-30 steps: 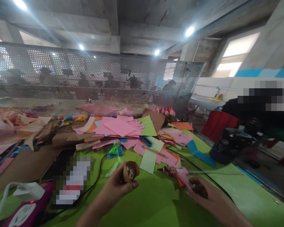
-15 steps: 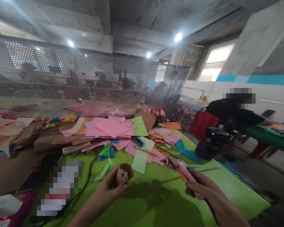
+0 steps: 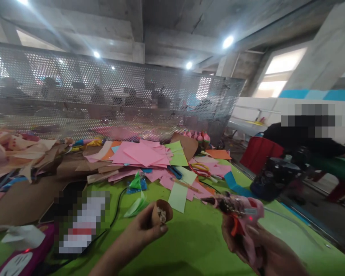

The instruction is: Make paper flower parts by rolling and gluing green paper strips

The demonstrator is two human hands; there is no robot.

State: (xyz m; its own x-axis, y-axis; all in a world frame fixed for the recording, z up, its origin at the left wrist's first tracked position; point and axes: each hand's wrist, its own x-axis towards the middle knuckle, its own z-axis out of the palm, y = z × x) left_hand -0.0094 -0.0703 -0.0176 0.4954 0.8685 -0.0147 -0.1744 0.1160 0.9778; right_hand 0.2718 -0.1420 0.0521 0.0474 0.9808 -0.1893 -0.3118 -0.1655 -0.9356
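Observation:
My left hand is closed around a small brown paper cup, its open mouth tilted towards me, with crumpled whitish filling inside. To the right, my right hand grips a pink glue gun by its handle. An orange trigger and a small red light show on the gun, and its dark nozzle points left towards the cup, apart from it. Beyond my left hand lie pale green paper leaves and a bright green piece on blue wrapping.
Pink paper sheets are piled at the back of the green table, with scissors and a pencil nearby. A purple power strip and black cable lie left. A person in black sits at the right.
The glue gun has turned in my right hand from angled away to nearly sideways, showing its flank, and appears larger. My left hand still holds the cup. The whole view has shifted slightly.

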